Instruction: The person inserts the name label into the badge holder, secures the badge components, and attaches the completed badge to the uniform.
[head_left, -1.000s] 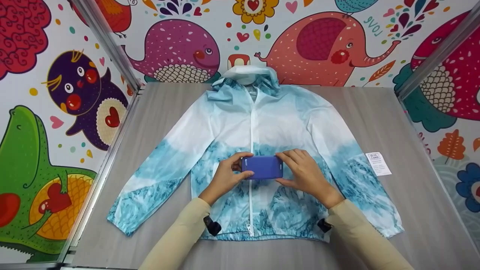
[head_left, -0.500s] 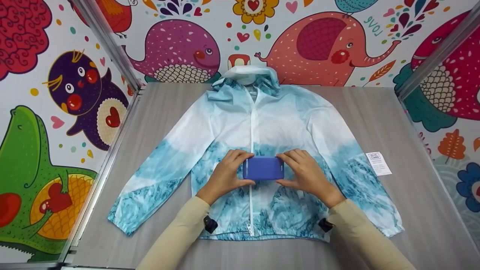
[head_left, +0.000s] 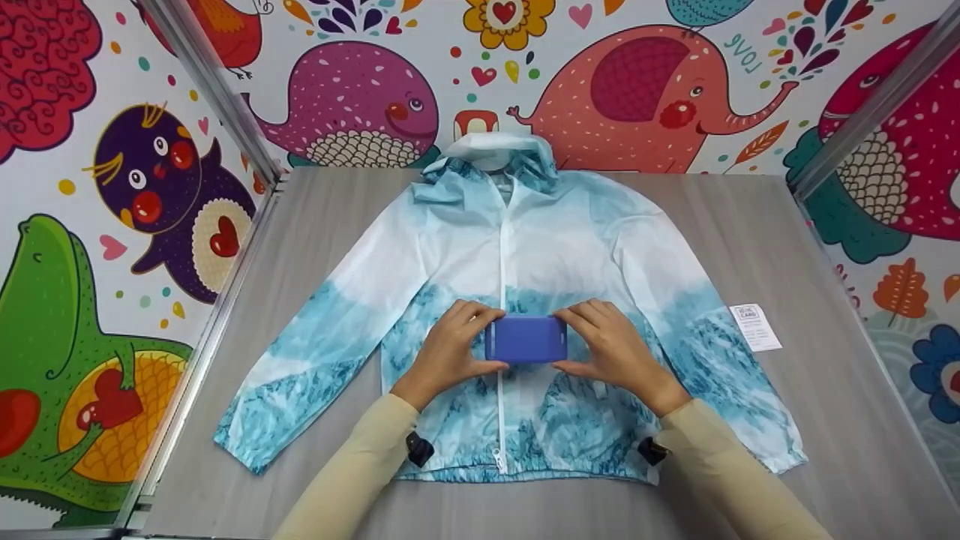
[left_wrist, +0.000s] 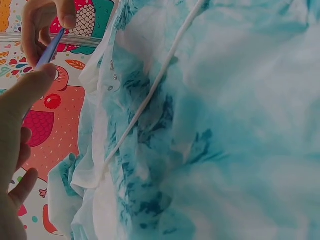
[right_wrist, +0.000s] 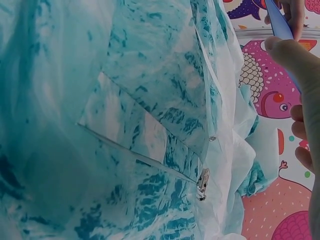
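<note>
A blue phone [head_left: 526, 339] is held sideways between both hands in the head view, apparently above the jacket. My left hand [head_left: 448, 352] pinches its left end, fingers at the upper corner and thumb at the lower. The right hand [head_left: 616, 354] pinches the other end the same way. Beneath lies a white and teal hooded jacket [head_left: 559, 262], front up, zip closed, sleeves spread. Both wrist views show the phone as a thin blue strip, the phone edge [left_wrist: 50, 50] on the left and the phone edge [right_wrist: 278, 21] on the right.
The jacket lies on a grey wood-grain table [head_left: 330, 217]. A white paper tag [head_left: 756, 328] sticks out beside its right-hand sleeve. Cartoon-printed walls [head_left: 480, 67] and metal frame posts [head_left: 217, 90] surround the table on the back and sides.
The left fingers have shifted from the phone's left edge to its upper left corner. The phone has moved very slightly down; the right hand and jacket look much the same.
</note>
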